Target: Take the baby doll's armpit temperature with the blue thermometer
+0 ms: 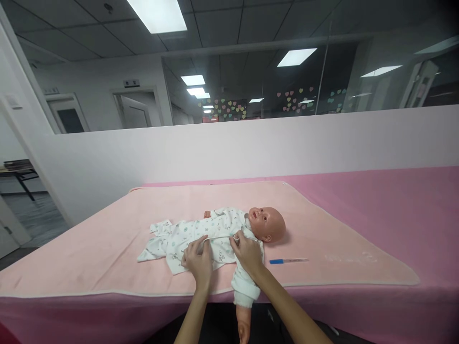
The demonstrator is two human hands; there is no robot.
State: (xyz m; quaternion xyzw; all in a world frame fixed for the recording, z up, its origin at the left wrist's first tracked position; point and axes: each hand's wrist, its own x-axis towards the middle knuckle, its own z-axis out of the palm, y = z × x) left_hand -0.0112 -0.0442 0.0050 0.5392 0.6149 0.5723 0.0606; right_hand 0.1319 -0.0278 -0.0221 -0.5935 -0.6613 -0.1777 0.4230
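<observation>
A baby doll (274,224) lies on its back, head to the right, dressed in a white baby outfit (188,230) with a small print. Over its chest a thin white tie string (218,237) runs between my two hands. My left hand (199,260) is closed with thumb and fingertips pinching the string's left end, low against the garment. Its other end is pinched by my right hand (248,251), near the doll's chest. One sleeved doll arm (245,291) hangs over the table's front edge. The garment's lower part lies flat toward the left.
A blue-capped pen (289,261) lies right of the doll. Underneath is a peach blanket (107,239) with a pale border, spread on a pink table cover (387,210). A white low wall (229,148) with glass above stands behind the table.
</observation>
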